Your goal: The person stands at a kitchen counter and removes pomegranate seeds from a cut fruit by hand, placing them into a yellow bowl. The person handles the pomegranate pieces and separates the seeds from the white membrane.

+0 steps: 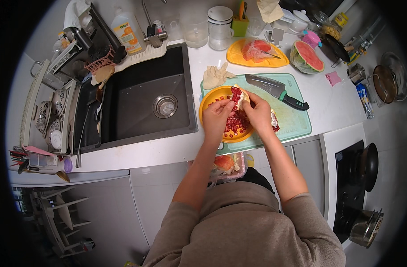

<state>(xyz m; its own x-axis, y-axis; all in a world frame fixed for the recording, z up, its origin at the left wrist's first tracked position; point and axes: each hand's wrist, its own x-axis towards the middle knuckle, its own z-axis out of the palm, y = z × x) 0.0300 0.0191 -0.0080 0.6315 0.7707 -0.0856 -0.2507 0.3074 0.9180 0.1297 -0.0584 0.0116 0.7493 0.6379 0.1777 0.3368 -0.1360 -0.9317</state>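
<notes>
My right hand (258, 108) grips a broken pomegranate piece (236, 94), its red seeds and white pith facing left. The fingertips of my left hand (218, 115) are pinched against the seeds at its lower edge. Both hands are above an orange bowl (203, 100), where many loose pomegranate seeds (236, 125) lie. The bowl stands partly on a pale green cutting board (296, 121). Another pomegranate piece (275, 121) rests on the board, partly hidden behind my right wrist. A kitchen knife (268, 86) with a black and green handle lies across the board's far side.
Left of the board is a dark sink (133, 106). A crumpled beige glove (218, 76) touches the board's far left corner. Behind stand a yellow tray (235, 60) with bagged red fruit and a cut watermelon (308, 57). Below the counter edge sits a scrap-filled pink bin (241, 163).
</notes>
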